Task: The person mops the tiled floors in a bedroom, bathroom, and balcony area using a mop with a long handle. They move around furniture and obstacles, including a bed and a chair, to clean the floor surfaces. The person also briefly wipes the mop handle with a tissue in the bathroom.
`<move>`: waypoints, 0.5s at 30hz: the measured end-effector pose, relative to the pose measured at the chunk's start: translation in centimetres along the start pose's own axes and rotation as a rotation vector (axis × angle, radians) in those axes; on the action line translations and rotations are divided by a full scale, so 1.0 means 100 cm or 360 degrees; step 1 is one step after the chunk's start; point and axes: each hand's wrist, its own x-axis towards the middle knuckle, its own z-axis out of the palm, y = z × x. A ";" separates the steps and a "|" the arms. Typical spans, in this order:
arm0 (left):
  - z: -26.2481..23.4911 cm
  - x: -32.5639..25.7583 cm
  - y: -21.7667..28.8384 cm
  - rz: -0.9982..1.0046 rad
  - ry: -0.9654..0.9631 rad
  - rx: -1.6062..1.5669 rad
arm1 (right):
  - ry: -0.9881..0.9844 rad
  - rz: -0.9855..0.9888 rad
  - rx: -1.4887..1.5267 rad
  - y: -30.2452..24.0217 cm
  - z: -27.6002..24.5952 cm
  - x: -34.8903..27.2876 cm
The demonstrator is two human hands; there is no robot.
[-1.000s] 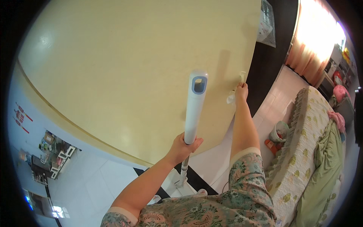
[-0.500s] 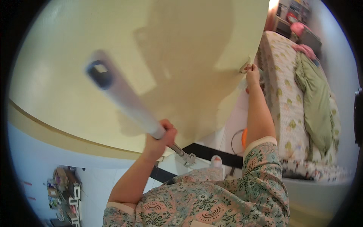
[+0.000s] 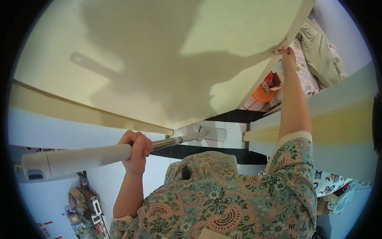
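My left hand (image 3: 137, 149) is closed around the thick white grip of a flat mop (image 3: 87, 158). Its metal pole slants from the grip toward the floor, where the pale flat mop head (image 3: 214, 134) lies in the doorway between dark floor strips. With my right arm stretched out, my right hand (image 3: 289, 57) is closed on the door handle (image 3: 277, 50) at the far edge of a cream door (image 3: 223, 36). Part of the handle is hidden by my fingers. The door stands ajar, with my shadow and the mop's on it.
Past the door edge are an orange basin (image 3: 263, 95), a red package and a bed with a green quilt (image 3: 318, 51). A door frame (image 3: 306, 129) stands at right. Cluttered shelves (image 3: 89, 211) are at lower left, a clear plastic bag (image 3: 344, 199) at lower right.
The mop grip has swung down to the left, and its pole now lies flatter. My right hand, still on the handle, has moved up and right. The view has shifted, showing less bed.
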 end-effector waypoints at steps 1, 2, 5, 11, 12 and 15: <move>0.000 -0.008 0.003 0.0017 -0.0023 0.0033 | 0.0044 -0.0023 0.0023 0.004 -0.004 -0.004; 0.004 -0.015 0.004 0.0032 -0.0011 0.0042 | 0.0089 -0.0045 0.0046 0.007 -0.009 -0.008; 0.003 -0.049 0.008 0.0047 0.0002 0.0052 | 0.0197 -0.0044 -0.0001 -0.009 -0.021 -0.036; 0.022 -0.095 0.011 0.0160 0.0006 0.0159 | 0.0269 0.0044 0.0037 -0.029 -0.045 -0.096; 0.028 -0.099 0.013 0.0150 0.0013 0.0183 | 0.0283 0.0037 0.0022 -0.025 -0.048 -0.102; 0.039 -0.114 0.011 0.0153 0.0072 0.0209 | 0.0319 0.0005 0.0061 -0.020 -0.057 -0.114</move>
